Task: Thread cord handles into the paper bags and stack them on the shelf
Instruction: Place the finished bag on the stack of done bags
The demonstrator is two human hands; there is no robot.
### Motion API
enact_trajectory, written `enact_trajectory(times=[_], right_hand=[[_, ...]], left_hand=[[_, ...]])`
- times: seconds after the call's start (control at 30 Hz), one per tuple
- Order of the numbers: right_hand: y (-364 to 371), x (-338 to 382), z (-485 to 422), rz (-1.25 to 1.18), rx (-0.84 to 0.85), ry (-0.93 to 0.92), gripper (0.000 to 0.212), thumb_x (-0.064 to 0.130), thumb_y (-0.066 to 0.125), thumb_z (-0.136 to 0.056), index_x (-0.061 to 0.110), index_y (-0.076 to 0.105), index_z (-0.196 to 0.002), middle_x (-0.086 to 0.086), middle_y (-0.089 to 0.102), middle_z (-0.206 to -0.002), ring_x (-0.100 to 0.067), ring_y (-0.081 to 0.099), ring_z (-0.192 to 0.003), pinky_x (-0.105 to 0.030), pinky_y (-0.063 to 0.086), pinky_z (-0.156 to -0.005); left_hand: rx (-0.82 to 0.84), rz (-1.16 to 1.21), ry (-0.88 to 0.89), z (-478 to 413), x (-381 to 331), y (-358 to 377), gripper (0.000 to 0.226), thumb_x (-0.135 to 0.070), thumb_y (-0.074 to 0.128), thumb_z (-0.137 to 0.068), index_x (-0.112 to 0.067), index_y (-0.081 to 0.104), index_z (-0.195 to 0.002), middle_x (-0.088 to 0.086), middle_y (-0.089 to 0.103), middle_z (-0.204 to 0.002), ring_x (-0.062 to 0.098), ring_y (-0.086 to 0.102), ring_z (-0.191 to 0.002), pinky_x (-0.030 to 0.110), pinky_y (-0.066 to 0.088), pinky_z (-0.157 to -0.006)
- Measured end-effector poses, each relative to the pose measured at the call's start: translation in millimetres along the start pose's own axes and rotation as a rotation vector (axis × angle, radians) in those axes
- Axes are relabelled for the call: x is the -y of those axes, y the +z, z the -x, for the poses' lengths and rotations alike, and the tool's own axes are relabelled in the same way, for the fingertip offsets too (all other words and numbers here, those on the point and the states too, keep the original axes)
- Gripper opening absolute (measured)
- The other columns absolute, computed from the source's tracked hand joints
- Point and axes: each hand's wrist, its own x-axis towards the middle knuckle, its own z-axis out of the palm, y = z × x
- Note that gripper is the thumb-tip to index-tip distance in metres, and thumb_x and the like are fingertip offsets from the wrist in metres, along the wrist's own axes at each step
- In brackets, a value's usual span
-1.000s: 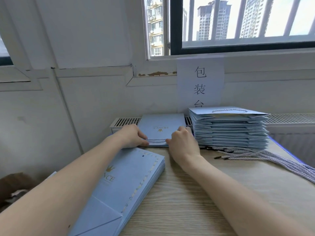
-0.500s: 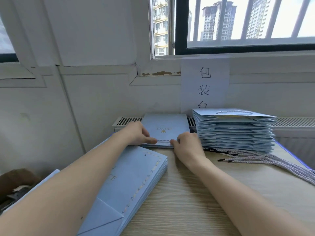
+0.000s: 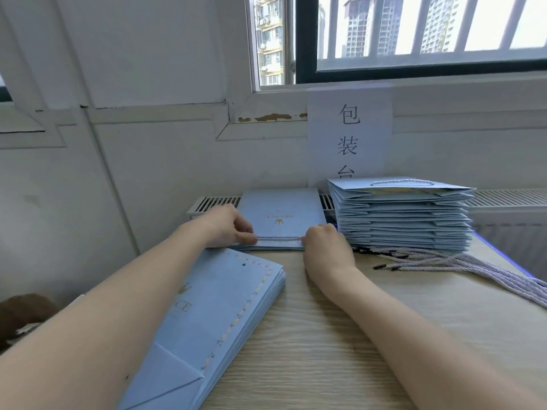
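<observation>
As hands [image 3: 226,226] [image 3: 325,250] pinch it, cord [image 3: 279,237] spans the bag [image 3: 281,207].

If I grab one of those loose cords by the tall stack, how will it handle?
Probably floppy: the loose cords lie limp and curved across the table. They overlap in a bundle, so pulling one may drag its neighbours. The dark tips look stiffer, likely the easier end to pinch.

A single wide-angle camera on the person's head looks forward and down across the table [image 3: 325,350] toward the wall [image 3: 162,173]. The stack [image 3: 402,220] lies right of centre, within arm's reach; the window [image 3: 414,39] stands above and behind it. The left hand [image 3: 231,227] and right hand [image 3: 324,247] lie just left of the stack, arms entering from the bottom corners.
</observation>
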Motion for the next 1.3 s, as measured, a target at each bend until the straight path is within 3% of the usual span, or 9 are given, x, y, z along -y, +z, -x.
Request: enact_trajectory(times=[0.07,0.2,0.37,0.47,0.6,0.7,0.8,1.0,1.3], right_hand=[[-2.7,-0.2,0.8,0.018,0.014,0.01,0.02,-0.007,0.047,-0.094,0.007,0.061,-0.09,-0.011,0.054,-0.09,-0.032,0.064,-0.089,-0.034,0.046,-0.063],[-6.5,0.5,-0.2,0.041,0.015,0.013,0.021,-0.006,0.046,-0.096,0.006,0.063,-0.096,-0.005,0.042,-0.08,-0.028,0.051,-0.077,-0.032,0.044,-0.064],[-11.0,2.1,1.9,-0.02,0.016,0.048,0.022,-0.01,0.047,-0.092,0.009,0.05,-0.082,-0.005,0.036,-0.079,-0.027,0.046,-0.075,-0.033,0.042,-0.065],[-10.6,-4.1,1.5,-0.065,0.008,0.066,0.027,-0.018,0.045,-0.082,0.007,0.048,-0.071,-0.007,0.039,-0.073,-0.029,0.046,-0.072,-0.032,0.038,-0.061],[-10.7,-6.1,3.6,-0.053,0.006,0.057,0.029,-0.019,0.045,-0.079,0.007,0.055,-0.078,-0.008,0.04,-0.073,-0.029,0.044,-0.071,-0.031,0.036,-0.057],[-11.7,-1.6,6.8,-0.047,0.009,0.061,0.027,-0.019,0.043,-0.082,0.006,0.049,-0.078,-0.005,0.035,-0.069,-0.03,0.044,-0.071,-0.032,0.038,-0.062],[-12.6,-1.0,7.2,-0.028,0.021,0.065,0.028,-0.018,0.044,-0.083,0.008,0.045,-0.072,-0.005,0.035,-0.069,-0.029,0.045,-0.071,-0.033,0.039,-0.062],[-12.6,16.7,6.3,0.101,-0.01,0.02,0.031,0.039,0.048,-0.103,0.016,0.045,-0.083,-0.003,0.043,-0.082,-0.027,0.049,-0.081,-0.033,0.038,-0.066],[-7.7,22.3,3.9,0.117,0.027,-0.023,0.025,0.035,0.047,-0.105,0.015,0.05,-0.089,-0.005,0.046,-0.086,-0.031,0.058,-0.094,-0.035,0.038,-0.068]], left_hand=[[-0.018,0.048,-0.009,2.4,2.7,-1.0,0.011,-0.039,0.076,-0.082,-0.031,0.078,-0.089,-0.002,0.073,-0.09,0.017,0.068,-0.094,0.028,0.052,-0.084],[-0.032,0.081,-0.038,1.4,1.8,3.2,0.02,-0.035,0.079,-0.082,-0.027,0.076,-0.1,-0.001,0.067,-0.098,0.018,0.067,-0.1,0.018,0.047,-0.074],[-0.093,0.141,-0.035,1.5,12.0,11.8,0.019,-0.039,0.081,-0.078,-0.033,0.077,-0.096,-0.001,0.067,-0.111,0.015,0.065,-0.105,0.032,0.05,-0.097],[-0.137,0.218,-0.022,7.0,16.8,18.4,0.011,-0.038,0.077,-0.083,-0.038,0.075,-0.094,-0.004,0.071,-0.104,0.013,0.064,-0.102,0.033,0.05,-0.096],[-0.143,0.222,-0.019,8.4,12.8,19.5,0.012,-0.032,0.075,-0.086,-0.033,0.076,-0.099,-0.004,0.07,-0.107,0.012,0.064,-0.102,0.032,0.049,-0.097],[-0.137,0.16,-0.043,6.5,9.9,18.1,0.019,-0.032,0.077,-0.084,-0.03,0.077,-0.104,0.004,0.07,-0.102,0.021,0.064,-0.095,0.028,0.049,-0.081],[-0.156,0.137,-0.025,6.0,10.3,17.5,0.017,-0.032,0.077,-0.084,-0.028,0.078,-0.1,-0.004,0.07,-0.108,0.014,0.064,-0.096,0.028,0.05,-0.089],[-0.219,0.127,-0.046,4.3,-4.6,24.8,0.033,-0.058,0.081,-0.07,-0.026,0.08,-0.076,-0.006,0.072,-0.091,0.009,0.062,-0.092,0.033,0.054,-0.082],[-0.304,0.033,-0.077,1.6,-9.9,31.5,0.044,-0.065,0.083,-0.06,-0.026,0.069,-0.074,-0.004,0.066,-0.088,0.015,0.061,-0.092,0.038,0.054,-0.084]])
